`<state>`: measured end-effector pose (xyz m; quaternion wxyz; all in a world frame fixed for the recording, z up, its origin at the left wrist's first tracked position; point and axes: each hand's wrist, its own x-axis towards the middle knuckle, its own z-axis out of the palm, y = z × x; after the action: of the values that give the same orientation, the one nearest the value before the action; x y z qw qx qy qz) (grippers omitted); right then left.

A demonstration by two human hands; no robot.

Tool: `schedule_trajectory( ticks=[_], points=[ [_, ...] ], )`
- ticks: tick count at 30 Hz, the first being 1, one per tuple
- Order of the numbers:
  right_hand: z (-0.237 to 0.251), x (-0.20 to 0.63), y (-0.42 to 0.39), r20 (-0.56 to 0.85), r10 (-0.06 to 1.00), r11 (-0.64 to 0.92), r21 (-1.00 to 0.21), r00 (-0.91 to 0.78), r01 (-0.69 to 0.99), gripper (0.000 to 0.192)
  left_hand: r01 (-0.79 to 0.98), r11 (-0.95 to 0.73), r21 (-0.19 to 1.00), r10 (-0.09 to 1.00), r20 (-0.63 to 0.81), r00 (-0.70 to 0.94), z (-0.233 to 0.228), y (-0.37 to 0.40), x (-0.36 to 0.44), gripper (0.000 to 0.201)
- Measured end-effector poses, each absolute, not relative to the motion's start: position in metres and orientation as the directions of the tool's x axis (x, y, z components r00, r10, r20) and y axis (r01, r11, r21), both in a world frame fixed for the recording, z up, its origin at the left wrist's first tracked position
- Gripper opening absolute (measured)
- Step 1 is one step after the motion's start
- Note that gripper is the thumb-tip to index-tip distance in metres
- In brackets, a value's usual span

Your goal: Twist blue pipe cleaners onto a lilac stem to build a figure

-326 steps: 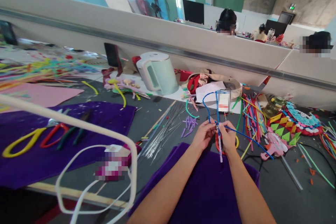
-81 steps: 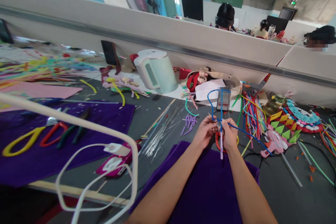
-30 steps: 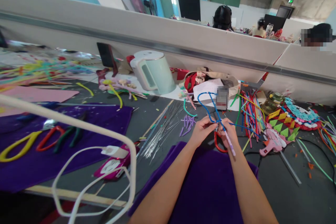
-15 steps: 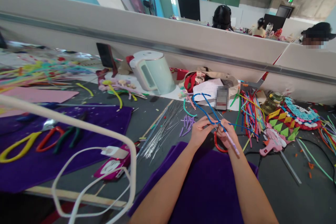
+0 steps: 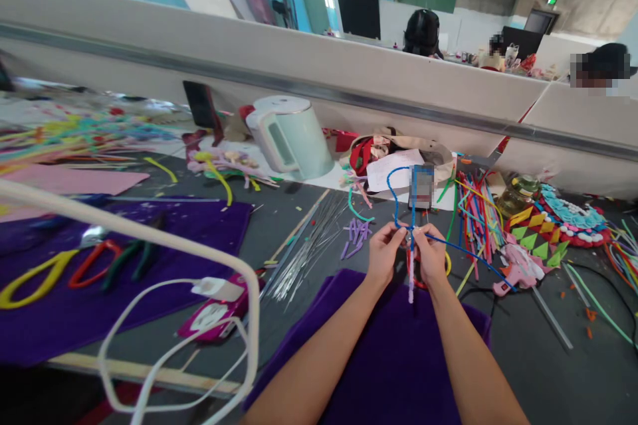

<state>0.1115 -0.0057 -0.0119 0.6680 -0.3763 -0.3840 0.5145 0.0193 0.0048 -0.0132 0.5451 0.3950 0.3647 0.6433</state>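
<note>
My left hand and my right hand meet above the grey table, both pinching a blue pipe cleaner at one spot. Above the fingers it rises in a loop, and a long blue tail runs off to the right. A lilac pipe-cleaner stem hangs straight down between the hands. Red-handled pliers lie on the table under my right hand. A purple cloth lies below my forearms.
A mint kettle stands at the back. Thin metal wires lie left of my hands, coloured pipe cleaners and a felt ornament lie right. A pink phone with white cable sits near left. Other people sit beyond the partition.
The blue loop has swung back from tilting left to upright, and the lilac stem has returned from slanting right to hanging straight down. Both hands still grip it.
</note>
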Motion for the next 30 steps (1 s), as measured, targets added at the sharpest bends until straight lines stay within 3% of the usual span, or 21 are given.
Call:
schedule_trajectory(
  ticks=[7,13,19,30],
  points=[
    [-0.014,0.11,-0.007,0.206,0.952,0.265,-0.924,0.226,-0.275,0.027,-0.53,0.033,0.848,0.999,-0.044,-0.008,-0.015,0.007,0.019,0.021],
    [-0.018,0.117,0.001,0.032,0.988,0.109,-0.847,0.154,-0.521,0.028,-0.363,-0.06,0.93,0.997,0.076,0.028,-0.009,0.008,0.014,0.019],
    [-0.02,0.123,0.004,0.004,1.0,0.012,-0.77,0.014,-0.638,0.026,-0.217,-0.233,0.948,0.972,0.237,-0.009,-0.008,0.009,0.009,0.016],
    [-0.016,0.122,0.0,0.053,0.995,-0.018,-0.722,-0.081,-0.691,0.025,-0.34,-0.188,0.922,0.979,0.202,0.007,-0.011,0.007,0.011,0.01]
  ],
)
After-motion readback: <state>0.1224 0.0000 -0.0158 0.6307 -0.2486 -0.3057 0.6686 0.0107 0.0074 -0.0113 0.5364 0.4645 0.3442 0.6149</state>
